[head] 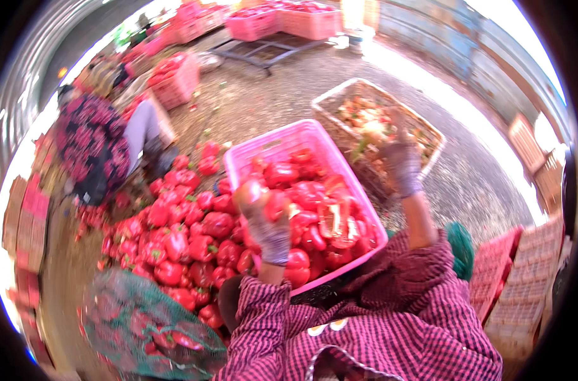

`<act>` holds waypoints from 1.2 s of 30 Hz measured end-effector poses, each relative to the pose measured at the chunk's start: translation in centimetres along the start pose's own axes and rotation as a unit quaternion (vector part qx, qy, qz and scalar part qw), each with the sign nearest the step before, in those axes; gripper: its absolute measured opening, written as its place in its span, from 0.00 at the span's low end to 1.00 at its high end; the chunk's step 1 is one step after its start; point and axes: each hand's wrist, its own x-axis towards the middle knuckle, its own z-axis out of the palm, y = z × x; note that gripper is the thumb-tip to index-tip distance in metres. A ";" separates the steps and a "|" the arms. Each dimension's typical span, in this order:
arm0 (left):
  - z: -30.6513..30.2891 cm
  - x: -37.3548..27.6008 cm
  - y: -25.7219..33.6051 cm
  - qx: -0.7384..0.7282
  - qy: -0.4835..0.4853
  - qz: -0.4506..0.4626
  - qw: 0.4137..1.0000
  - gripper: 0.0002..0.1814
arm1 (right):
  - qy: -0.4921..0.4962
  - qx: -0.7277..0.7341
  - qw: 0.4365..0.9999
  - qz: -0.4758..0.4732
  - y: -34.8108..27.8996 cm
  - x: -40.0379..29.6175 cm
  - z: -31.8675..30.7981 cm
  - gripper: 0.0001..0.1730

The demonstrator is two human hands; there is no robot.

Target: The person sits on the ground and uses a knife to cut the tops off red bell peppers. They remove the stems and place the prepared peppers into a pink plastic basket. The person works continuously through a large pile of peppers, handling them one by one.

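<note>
My left hand [270,235], in a thin pale glove, grips a red bell pepper [252,191] over the left side of a pink plastic crate [365,207]. Another piece of red pepper [275,205] shows by its fingers. Inside the crate lie red peppers, among them a cut-open half [330,216] with its pale inside facing up. My right hand [403,159], also gloved, hovers blurred over a white-rimmed crate [434,152] of pepper cores and scraps [365,114]. Motion blur hides whether its fingers hold anything.
Whole red peppers [175,243] are heaped on the ground left of the crate. A green mesh sack [146,328] of peppers lies nearby. A person [96,143] sits beyond the heap. Stacked crates [512,281] stand at right; filled pink crates [308,24] line the back near a metal frame [265,52].
</note>
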 end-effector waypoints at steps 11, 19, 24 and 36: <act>-12.1 5.6 -18.4 0.271 -0.157 -0.177 0.933 0.30 | -0.279 0.072 0.946 0.149 -6.6 -5.2 5.9 0.15; -19.7 0.3 -31.9 0.595 -0.355 -0.388 0.607 0.49 | -0.391 0.023 0.913 0.113 -7.5 -5.6 8.4 0.17; -18.1 0.9 -31.5 0.598 -0.322 -0.439 0.588 0.56 | -0.368 0.003 0.929 0.051 -6.5 -6.0 9.0 0.18; -17.7 2.9 -15.3 0.075 -0.052 -0.145 0.985 0.45 | -0.370 0.312 0.814 0.320 -10.5 -5.6 9.1 0.28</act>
